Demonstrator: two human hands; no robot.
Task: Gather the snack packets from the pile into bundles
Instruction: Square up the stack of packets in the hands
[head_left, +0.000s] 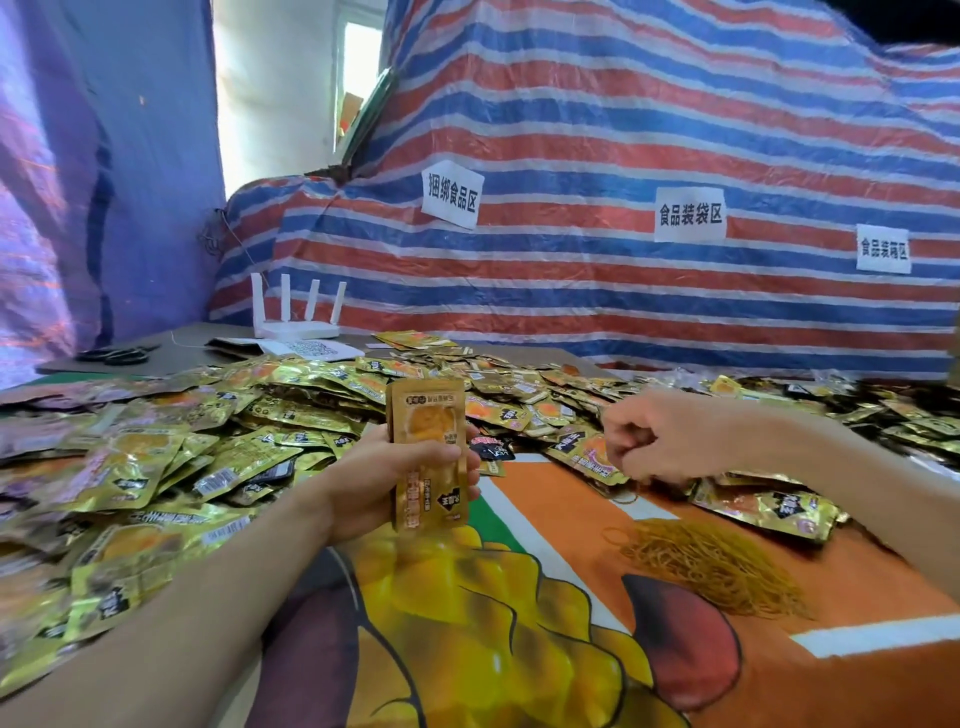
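My left hand (382, 473) is wrapped around a stack of gold snack packets (428, 452), fingers curled over the front face and thumb behind, holding the stack upright just above the bench (571, 519). My right hand (660, 436) is closed into a loose fist with fingertips pinched together, hovering over the packets at the near edge of the pile; I cannot tell whether anything is caught between the fingers, as they are a little blurred. The front packet in the stack is glossy gold with an orange food picture in a window and a small black badge near its lower end. The rest of the packets lie in a broad loose pile (208, 447) spreading across the bench from the far left to the far right, overlapping at all angles, some face up and some showing barcodes. Below my right hand, a tangled heap of tan rubber bands (711, 566) rests on the bench, well apart from the held stack. The bench is covered with a printed sheet in orange, green, white and yellow. At the back of the bench stands a white router (298, 317) with four antennas, papers beside it and a pair of black scissors (119, 356) to the left. Behind it hangs a red, white and blue striped tarpaulin (623, 130) bearing three white paper signs (690, 214).
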